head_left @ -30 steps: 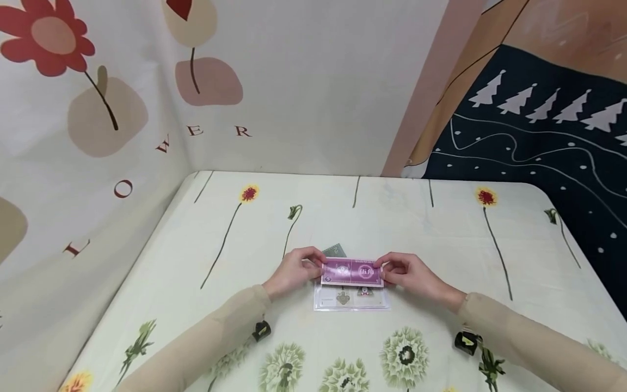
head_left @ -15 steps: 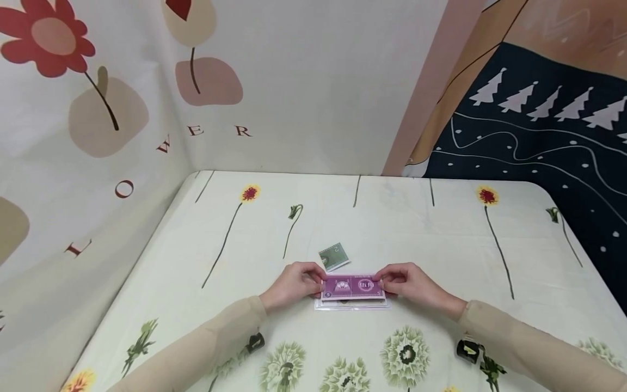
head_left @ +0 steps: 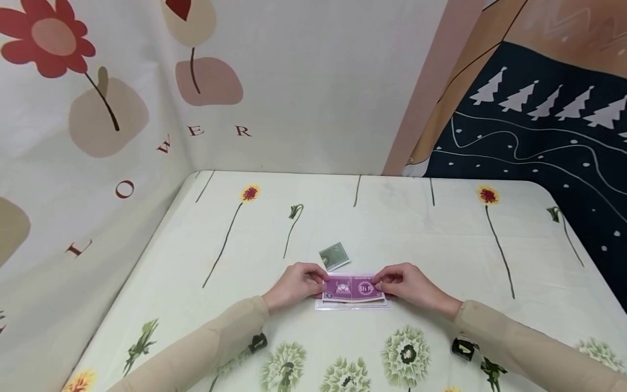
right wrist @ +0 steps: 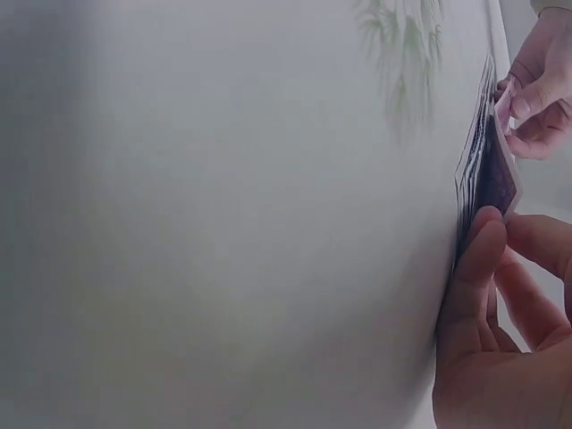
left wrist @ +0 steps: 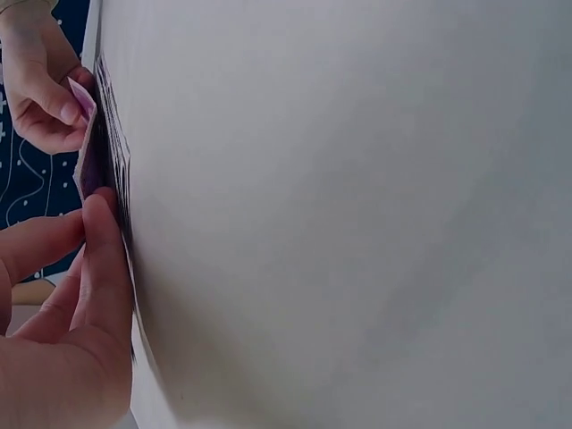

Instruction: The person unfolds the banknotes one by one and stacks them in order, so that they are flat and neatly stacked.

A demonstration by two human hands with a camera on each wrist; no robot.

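A purple banknote (head_left: 354, 288) is stretched between my two hands, close over a stack in clear plastic (head_left: 352, 306) on the table. My left hand (head_left: 296, 286) pinches its left end between thumb and fingers. The right end is pinched by my right hand (head_left: 409, 286). Seen edge-on in the left wrist view, the purple banknote (left wrist: 88, 161) bends slightly above the layered stack. The right wrist view shows several thin layers in the stack (right wrist: 468, 170), just under the note. Most of the stack's top is hidden by the note.
Just behind the hands lies a small green note or stamp (head_left: 334, 256) marked 2, turned at an angle. The table (head_left: 416, 228) wears a pale flower-printed cloth. Printed fabric hangings (head_left: 313, 109) stand along its back and left sides.
Both hands have lowered the purple banknote toward me, over the clear plastic stack. The green piece, partly covered before, now shows whole. In the last half second the note has barely moved.
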